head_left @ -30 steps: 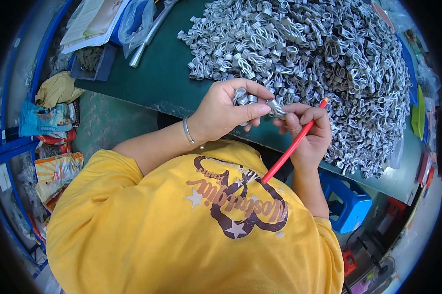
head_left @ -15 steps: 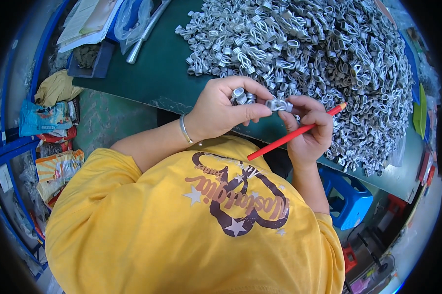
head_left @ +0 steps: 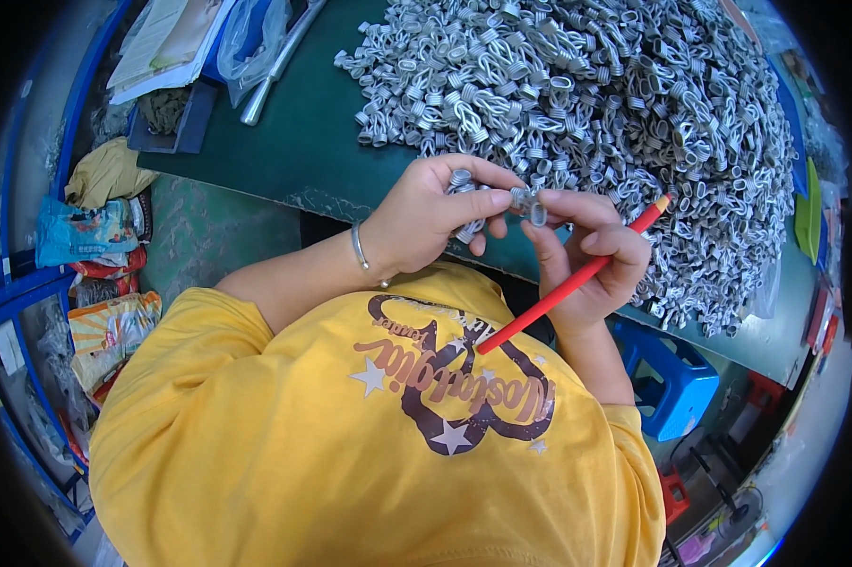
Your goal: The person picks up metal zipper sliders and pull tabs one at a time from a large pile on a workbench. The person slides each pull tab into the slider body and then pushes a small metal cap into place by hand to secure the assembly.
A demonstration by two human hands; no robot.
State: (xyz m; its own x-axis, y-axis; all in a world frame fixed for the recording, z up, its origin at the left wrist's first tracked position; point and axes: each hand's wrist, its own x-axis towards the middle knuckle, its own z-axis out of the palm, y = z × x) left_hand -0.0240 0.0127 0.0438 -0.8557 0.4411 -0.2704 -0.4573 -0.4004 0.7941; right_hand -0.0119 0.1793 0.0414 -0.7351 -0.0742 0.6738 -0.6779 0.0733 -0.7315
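Observation:
My left hand [head_left: 416,215] is curled around several small silvery metal loop fittings [head_left: 464,227] held in its palm. Between its thumb and forefinger is one end of another metal loop fitting [head_left: 537,214]. The fingertips of my right hand [head_left: 596,260] pinch the other end of that fitting, so both hands are on it. A red pencil [head_left: 563,290] also lies in my right hand, slanting from its upper right down toward my shirt. Just beyond the hands, a large pile of similar loop fittings [head_left: 577,71] spreads over the green table [head_left: 284,156].
At the far left of the table are papers [head_left: 166,52], a dark tray [head_left: 188,123] and a metal rod [head_left: 279,71]. A blue stool [head_left: 676,392] stands under the table's right side. Bags [head_left: 86,231] hang by the blue rack at left.
The pinched fitting has turned, and its oval opening now points downward. My right hand has tilted and shifted slightly, moving the pencil's lower end down. The left fingers have shifted around their fittings.

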